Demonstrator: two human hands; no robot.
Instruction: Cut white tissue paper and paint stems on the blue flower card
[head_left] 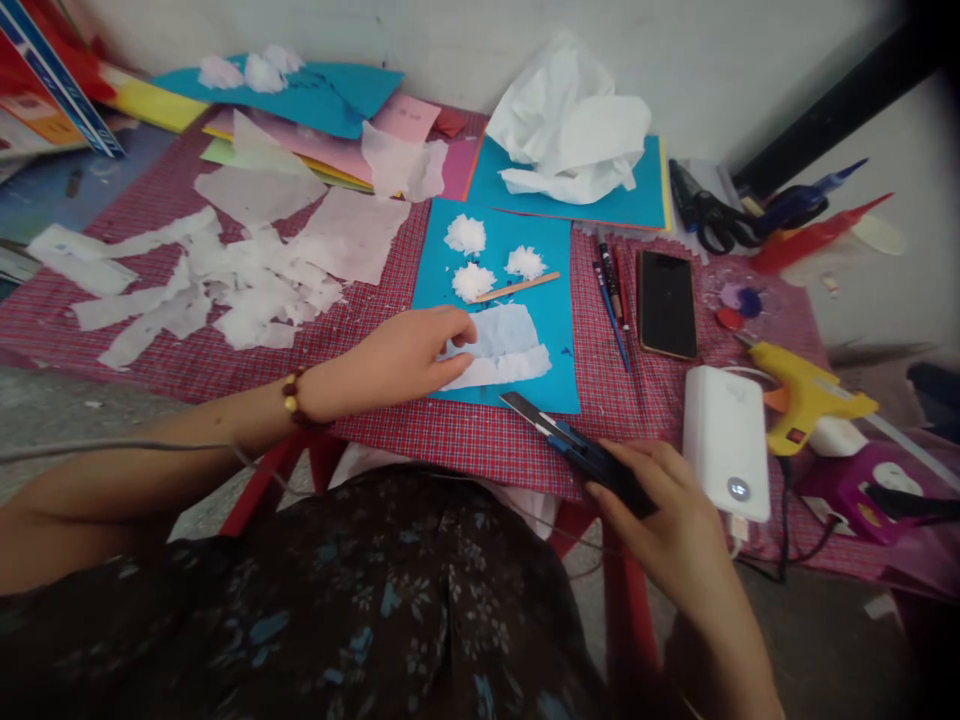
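Observation:
My right hand (pixel 664 500) is wrapped round a dark blue utility knife (pixel 570 440). Its blade is out and points up and left, just off the front edge of a blue sheet (pixel 442 215). On that sheet lies a piece of thin white paper (pixel 504 335) with a strip along its front side. My left hand (pixel 409 355) rests at the paper's left end, thumb and curled forefinger apart; its other fingers are mostly hidden. Behind the paper sit three fluffy white paper tufts (pixel 465 235), and a flat wooden stick (pixel 517 288) touches one of them.
Torn white paper strips (pixel 255 270) cover the left side. Crumpled white paper (pixel 570 120) stands at the back. To the right lie pens (pixel 611 285), a phone (pixel 667 305), a white power bank (pixel 726 440), a yellow glue gun (pixel 806 390) and black scissors (pixel 720 222).

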